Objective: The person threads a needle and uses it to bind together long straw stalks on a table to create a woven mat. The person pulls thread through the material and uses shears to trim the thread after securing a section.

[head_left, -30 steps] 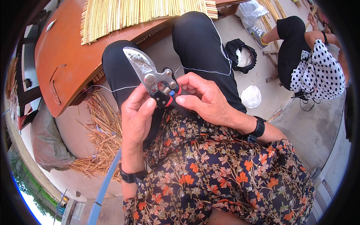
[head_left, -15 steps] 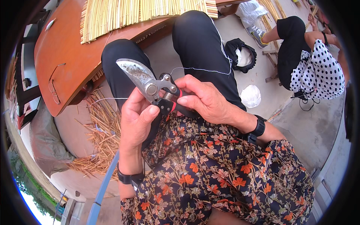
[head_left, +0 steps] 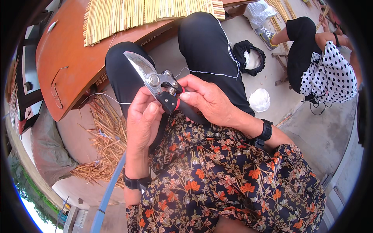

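Pruning shears [head_left: 169, 101] with a broad metal blade, a coil spring and black-and-red handles are in my right hand [head_left: 211, 101], thumb and fingers closed round the handles. The blade points up and to the left, above my lap. My left hand [head_left: 142, 120] is beside the shears' lower handle, its thumb raised and its fingers curled, partly hidden behind the tool. White string [head_left: 112, 98] runs from the left into the curled left fingers. More of it comes out behind the shears and trails across my right knee.
At the upper left is a brown table [head_left: 70, 50] with a mat of reed sticks [head_left: 151, 13] and eyeglasses [head_left: 55, 91]. Cut reeds [head_left: 105, 147] litter the floor. A black bag [head_left: 250, 58] and a white round bundle [head_left: 259, 99] lie to the right, near another person in polka dots [head_left: 328, 73].
The shears have tilted more upright, and their pivot has shifted slightly left and up. My left thumb has come off the handle's base, and the string at left has risen into an arc.
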`<action>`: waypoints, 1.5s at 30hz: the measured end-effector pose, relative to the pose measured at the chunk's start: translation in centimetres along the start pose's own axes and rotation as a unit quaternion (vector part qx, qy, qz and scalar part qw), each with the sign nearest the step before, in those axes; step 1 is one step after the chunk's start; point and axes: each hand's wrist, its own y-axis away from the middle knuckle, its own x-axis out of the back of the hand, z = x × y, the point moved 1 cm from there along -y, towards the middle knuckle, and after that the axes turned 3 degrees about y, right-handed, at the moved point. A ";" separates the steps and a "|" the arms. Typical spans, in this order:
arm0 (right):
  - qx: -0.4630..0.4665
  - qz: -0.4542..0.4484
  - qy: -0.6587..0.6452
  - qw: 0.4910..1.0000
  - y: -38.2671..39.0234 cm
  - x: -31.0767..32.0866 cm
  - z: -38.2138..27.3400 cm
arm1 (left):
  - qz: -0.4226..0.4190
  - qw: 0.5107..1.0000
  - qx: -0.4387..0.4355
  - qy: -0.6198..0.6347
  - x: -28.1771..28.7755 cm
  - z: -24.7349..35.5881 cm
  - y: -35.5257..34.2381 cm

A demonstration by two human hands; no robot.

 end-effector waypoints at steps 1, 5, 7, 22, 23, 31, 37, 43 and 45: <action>-0.024 -0.010 -0.017 1.000 0.1 0.2 0.0 | 0.004 1.000 0.019 0.023 -0.2 0.1 0.0; -0.163 -0.058 -0.172 0.970 0.5 0.3 0.1 | -0.003 0.999 0.034 0.006 1.0 -0.5 -0.1; -0.058 -0.062 -0.174 0.981 0.5 0.4 -0.1 | -0.014 0.999 0.028 -0.015 0.9 -0.5 -0.2; -0.148 -0.067 -0.114 0.980 0.2 -0.1 1.0 | -0.046 0.988 0.026 -0.148 -0.4 -0.2 0.0; -0.148 -0.067 -0.114 0.980 0.2 -0.2 1.1 | -0.041 0.989 0.035 -0.139 -0.4 -0.3 0.0; -0.108 -0.074 -0.270 0.954 0.4 -0.4 2.1 | -0.037 0.992 0.024 -0.117 0.0 -0.2 -0.1; -0.133 -0.109 -0.371 0.913 0.4 0.1 2.5 | 0.006 0.991 0.038 -0.126 -0.4 0.3 0.0; -0.119 -0.166 -0.460 0.864 0.6 0.1 2.8 | 0.032 0.987 0.029 -0.153 -0.1 0.6 -0.1; -0.117 -0.168 -0.452 0.868 0.5 0.3 2.3 | 0.038 0.987 0.027 -0.154 -0.8 0.9 -0.4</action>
